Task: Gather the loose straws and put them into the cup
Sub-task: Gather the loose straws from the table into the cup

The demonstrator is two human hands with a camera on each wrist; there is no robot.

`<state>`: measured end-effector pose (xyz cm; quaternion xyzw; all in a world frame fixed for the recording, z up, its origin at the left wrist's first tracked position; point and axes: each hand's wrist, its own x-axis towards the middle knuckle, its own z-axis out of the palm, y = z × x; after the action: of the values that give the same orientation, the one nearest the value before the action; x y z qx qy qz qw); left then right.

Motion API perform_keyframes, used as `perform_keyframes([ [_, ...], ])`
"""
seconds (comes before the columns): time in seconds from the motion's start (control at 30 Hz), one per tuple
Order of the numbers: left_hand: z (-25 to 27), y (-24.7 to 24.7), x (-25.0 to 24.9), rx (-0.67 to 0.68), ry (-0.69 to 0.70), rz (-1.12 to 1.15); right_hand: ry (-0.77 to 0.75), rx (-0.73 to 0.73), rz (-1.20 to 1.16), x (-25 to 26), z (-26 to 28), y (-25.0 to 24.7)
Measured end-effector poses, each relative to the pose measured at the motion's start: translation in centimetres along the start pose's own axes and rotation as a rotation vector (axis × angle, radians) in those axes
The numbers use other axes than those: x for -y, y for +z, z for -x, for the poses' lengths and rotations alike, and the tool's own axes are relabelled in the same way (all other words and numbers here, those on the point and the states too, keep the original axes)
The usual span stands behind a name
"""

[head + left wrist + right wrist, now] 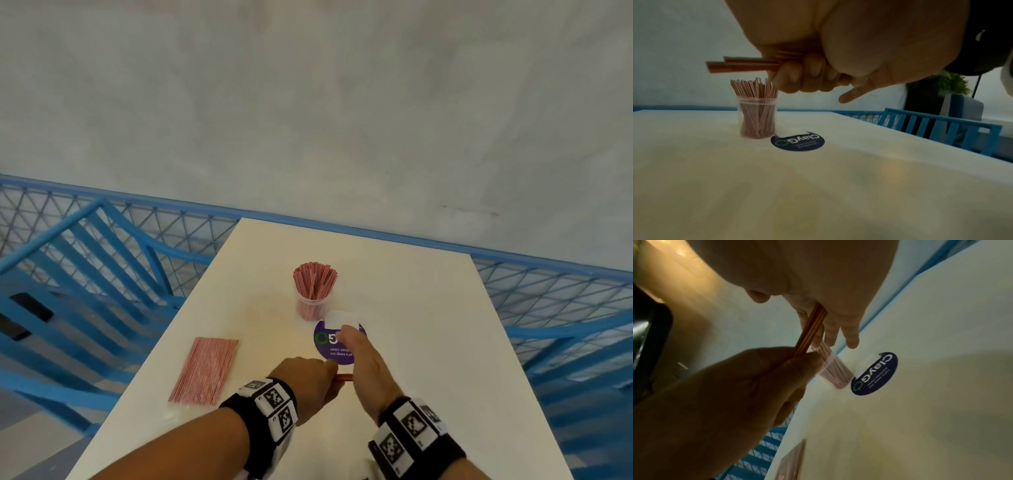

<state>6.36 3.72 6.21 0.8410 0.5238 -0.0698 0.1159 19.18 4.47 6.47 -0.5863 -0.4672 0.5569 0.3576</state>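
Observation:
A clear cup (pixel 311 306) packed with upright red-and-white straws stands mid-table, beyond both hands. My left hand (pixel 313 380) grips a small bundle of loose straws (pixel 343 378) above the table, fingers (pixel 797 76) curled round it. In the left wrist view the bundle (pixel 744 65) lies level and sticks out past the fist, nearer than the cup (pixel 757 118). My right hand (pixel 363 359) is beside it with straight fingers (pixel 851 337). The bundle's other end (pixel 812 331) rests against that palm, with the thumb away from it.
A flat packet of straws (pixel 205 370) lies at the left edge of the white table (pixel 428 342). A round purple sticker (pixel 330 351) with a white patch sits just in front of the cup. Blue chairs (pixel 102 274) and a blue mesh railing (pixel 548 287) surround the table.

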Motion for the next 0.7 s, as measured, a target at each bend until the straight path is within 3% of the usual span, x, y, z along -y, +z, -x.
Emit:
perform_keyframes([
  [0.27, -0.1, -2.5, -0.3, -0.045, -0.058, 0.034, -0.033, -0.014, -0.113, 2.7, -0.3, -0.4],
  [0.47, 0.7, -3.4, 1.3, -0.065, -0.126, 0.125, -0.055, -0.007, -0.017, 4.4, 0.6, -2.1],
  [0.5, 1.0, -3.9, 1.8, -0.094, -0.166, 0.221, -0.083, -0.021, 0.068, 4.5, 0.8, -2.6],
  [0.57, 1.3, -5.0, 2.5, -0.200, -0.261, 0.598, -0.204, 0.006, 0.476, 3.4, 1.1, -3.1],
  [0.63, 1.4, -6.5, 2.5, -0.304, -0.354, 1.157, -0.259, 0.215, 0.936, 2.1, 1.9, -2.0],
  [0.7, 1.4, -8.3, 1.9, -0.344, -0.351, 1.591, -0.198, 0.444, 1.229, 1.7, 3.4, -0.4],
])
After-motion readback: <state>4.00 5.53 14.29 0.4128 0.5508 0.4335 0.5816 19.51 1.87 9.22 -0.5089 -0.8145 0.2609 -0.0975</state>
